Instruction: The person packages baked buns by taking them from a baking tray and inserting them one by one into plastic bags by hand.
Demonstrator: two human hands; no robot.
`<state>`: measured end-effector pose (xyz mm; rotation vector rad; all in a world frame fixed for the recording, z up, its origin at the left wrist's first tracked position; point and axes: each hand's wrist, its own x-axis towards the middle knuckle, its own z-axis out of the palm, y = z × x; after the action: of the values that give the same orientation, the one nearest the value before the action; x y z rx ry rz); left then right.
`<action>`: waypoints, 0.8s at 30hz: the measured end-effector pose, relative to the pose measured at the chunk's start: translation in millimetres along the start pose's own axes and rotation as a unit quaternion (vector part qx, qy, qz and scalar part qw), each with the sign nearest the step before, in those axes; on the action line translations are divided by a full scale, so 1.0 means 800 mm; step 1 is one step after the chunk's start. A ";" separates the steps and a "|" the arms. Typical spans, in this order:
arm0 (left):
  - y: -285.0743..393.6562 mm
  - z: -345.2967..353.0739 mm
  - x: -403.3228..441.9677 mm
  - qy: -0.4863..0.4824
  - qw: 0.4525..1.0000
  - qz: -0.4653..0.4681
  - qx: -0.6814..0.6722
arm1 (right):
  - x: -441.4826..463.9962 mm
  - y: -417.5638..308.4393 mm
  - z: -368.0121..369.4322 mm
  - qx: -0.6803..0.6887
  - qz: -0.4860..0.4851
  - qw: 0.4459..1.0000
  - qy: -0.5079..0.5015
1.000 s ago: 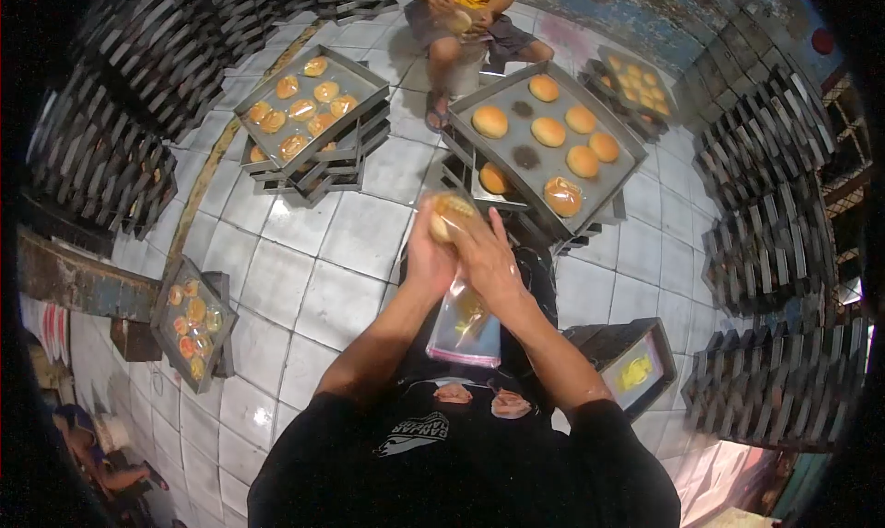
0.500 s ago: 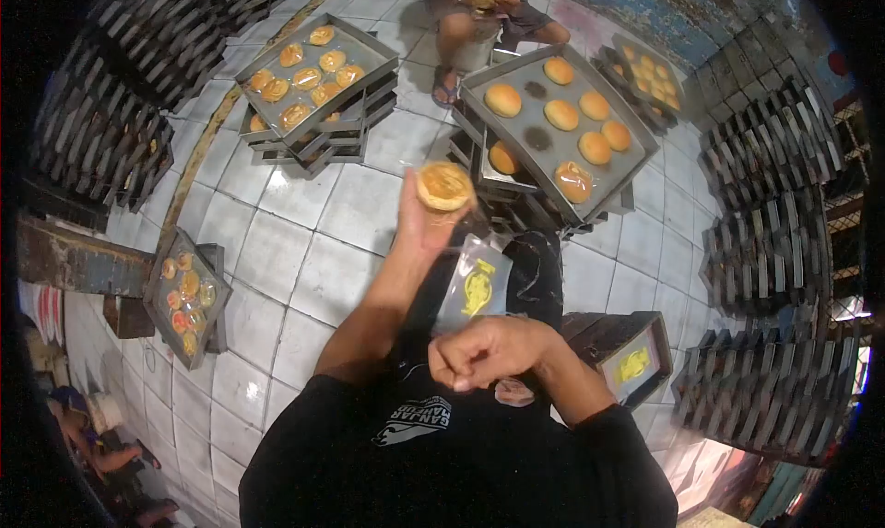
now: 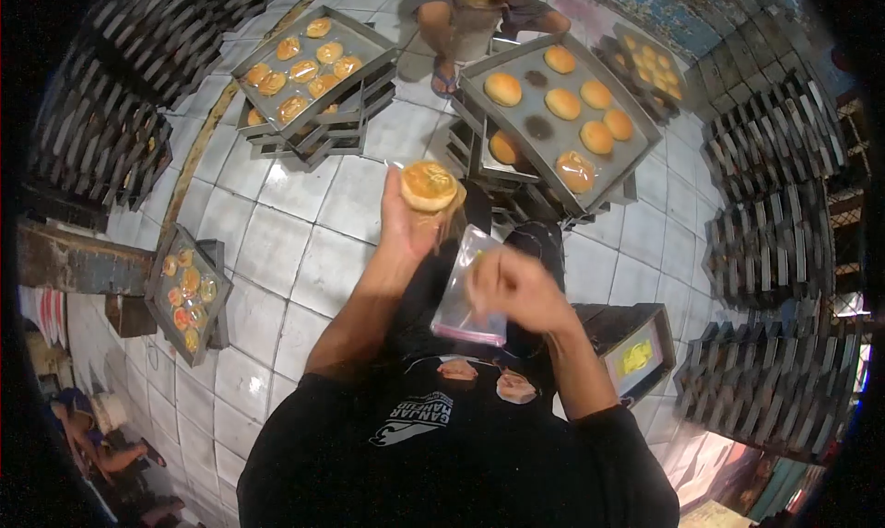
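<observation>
My left hand [image 3: 406, 222] is closed around a round golden bun [image 3: 428, 185], which appears to be in a clear plastic wrapper. A stack of clear plastic bags [image 3: 454, 309] with a pinkish lower edge rests on my lap. Over the upper right part of these bags is my right hand [image 3: 521, 287], its fingers bent and blurred. Whether those fingers grip a bag is unclear. The hand hides most of the yellow print on the bags.
Unwrapped buns and one wrapped bun lie on a tray [image 3: 636, 164] ahead to the right. Another stacked tray [image 3: 373, 35] holds wrapped buns ahead left. A smaller tray [image 3: 159, 293] stands at left, a box [image 3: 604, 330] at right. A person [image 3: 438, 26] sits opposite.
My right hand has moved up and forward from near my waist to over the plastic bags. The left hand has shifted slightly left with the bun, which is tilted differently.
</observation>
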<state>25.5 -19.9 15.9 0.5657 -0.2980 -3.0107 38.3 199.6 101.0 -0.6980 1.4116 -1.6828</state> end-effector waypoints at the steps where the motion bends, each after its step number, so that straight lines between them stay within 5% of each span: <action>1: -0.006 0.018 -0.029 -0.007 1.000 -0.016 0.020 | 0.013 0.004 -0.005 -0.262 -0.127 0.946 0.142; 2: -0.013 0.024 -0.051 -0.013 0.999 -0.030 0.040 | 0.024 0.007 -0.007 -0.495 -0.241 0.791 0.265; 4: -0.020 0.010 -0.047 -0.018 0.995 -0.086 0.044 | 0.018 0.011 -0.002 -0.518 -0.278 0.779 0.216; 6: -0.022 -0.037 -0.034 -0.086 0.974 -0.035 0.207 | 0.021 0.003 0.006 -0.524 -0.268 0.782 0.203; 7: -0.024 -0.019 -0.034 -0.031 0.961 0.062 0.267 | 0.029 0.008 -0.005 -0.527 -0.271 0.779 0.204; 8: -0.026 -0.001 -0.035 0.039 0.930 0.150 0.334 | 0.041 0.019 -0.022 -0.445 -0.176 0.842 0.248; 9: -0.023 -0.002 -0.028 -0.033 0.932 0.101 0.347 | 0.052 0.021 -0.031 -0.353 -0.080 0.888 0.285; 10: -0.017 -0.003 -0.022 -0.102 0.926 0.054 0.360 | 0.057 0.020 -0.037 -0.357 -0.089 0.888 0.277; 11: -0.018 -0.004 -0.020 -0.108 0.863 0.159 0.467 | 0.060 0.018 -0.042 -0.380 -0.086 0.871 0.300; 12: -0.023 0.013 -0.029 -0.061 0.885 0.154 0.436 | 0.063 0.017 -0.045 -0.402 -0.083 0.851 0.326; 13: -0.023 0.001 -0.017 -0.087 0.827 0.250 0.496 | 0.068 0.020 -0.048 -0.436 -0.182 0.824 0.312; 14: -0.026 -0.011 -0.004 -0.112 0.757 0.339 0.548 | 0.064 0.021 -0.050 -0.467 -0.169 0.816 0.296; 18: -0.024 0.012 -0.013 -0.053 0.843 0.253 0.473 | 0.067 0.000 -0.035 -0.409 -0.207 0.834 0.306; 20: -0.019 0.029 -0.014 0.026 0.901 0.194 0.387 | 0.073 0.003 -0.061 -0.308 -0.041 0.892 0.327; 21: -0.017 0.033 -0.016 0.031 0.899 0.208 0.383 | 0.079 -0.001 -0.066 -0.105 0.029 0.937 0.333; 24: -0.006 0.016 -0.031 0.012 0.896 0.209 0.392 | 0.057 -0.012 -0.058 0.008 0.032 0.952 0.305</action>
<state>43.7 -10.6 35.5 0.4821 -1.4495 -2.3666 -25.5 185.3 96.6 -0.1062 1.8072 -1.9459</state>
